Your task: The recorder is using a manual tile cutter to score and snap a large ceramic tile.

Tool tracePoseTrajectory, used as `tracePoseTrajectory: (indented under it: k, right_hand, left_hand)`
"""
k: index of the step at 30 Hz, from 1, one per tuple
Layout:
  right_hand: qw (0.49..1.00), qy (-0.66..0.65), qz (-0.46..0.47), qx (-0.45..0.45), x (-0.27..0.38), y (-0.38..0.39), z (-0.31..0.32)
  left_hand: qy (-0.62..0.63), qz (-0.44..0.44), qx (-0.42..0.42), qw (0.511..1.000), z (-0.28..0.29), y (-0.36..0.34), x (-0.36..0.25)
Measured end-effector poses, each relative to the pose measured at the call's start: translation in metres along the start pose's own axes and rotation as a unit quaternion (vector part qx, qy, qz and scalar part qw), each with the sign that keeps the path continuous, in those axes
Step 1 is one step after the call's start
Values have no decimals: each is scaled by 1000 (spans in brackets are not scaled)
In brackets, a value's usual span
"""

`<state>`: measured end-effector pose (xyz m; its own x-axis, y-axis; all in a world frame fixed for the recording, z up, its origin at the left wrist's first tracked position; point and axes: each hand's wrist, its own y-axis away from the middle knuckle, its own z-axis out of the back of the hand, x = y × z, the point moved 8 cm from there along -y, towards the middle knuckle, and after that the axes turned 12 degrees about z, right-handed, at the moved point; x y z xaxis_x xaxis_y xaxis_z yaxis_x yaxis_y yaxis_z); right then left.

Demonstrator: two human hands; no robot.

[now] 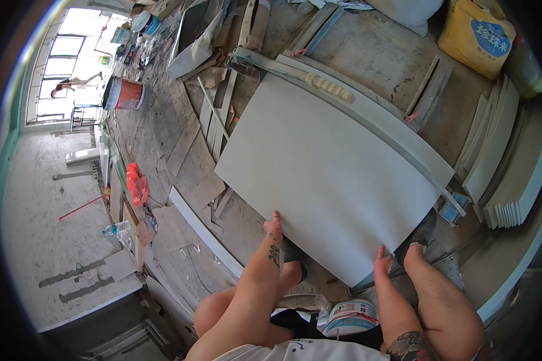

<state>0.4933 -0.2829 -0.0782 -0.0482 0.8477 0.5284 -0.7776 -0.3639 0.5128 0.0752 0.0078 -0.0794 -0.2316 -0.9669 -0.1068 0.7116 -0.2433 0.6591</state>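
Note:
A large white board (325,162) lies in front of me at a slant. My left hand (273,227) grips its near left edge, one digit showing on top and the other fingers hidden beneath. Farther right along the near edge, my right hand (382,263) holds the board the same way, near its corner. Across the far part of the board runs a long metal bar (397,144) with a beige ribbed grip (330,88). A narrow white strip (379,117) shows on the far side of that bar.
Cut boards (503,150) are stacked at the right, beneath a yellow sack (477,36). Wooden offcuts (220,111) litter the floor to the left. A red-and-white bucket (124,94) stands farther off, and another bucket (351,316) is between my legs. A person (72,84) is near the windows.

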Motion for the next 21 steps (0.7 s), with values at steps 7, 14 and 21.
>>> tracePoseTrajectory:
  k: [7, 14, 21]
  right_hand:
    - [1000, -26, -9, 9, -7, -9, 8]
    - [1000, 24, -7, 13, -4, -4, -4]
    - [999, 39, -9, -11, 3, 2, 5]
  left_hand:
    - [-18, -27, -32, 999, -10, 38, -5]
    - [22, -82, -83, 993, 19, 52, 0]
    - [-93, -72, -75, 990, -14, 93, 41]
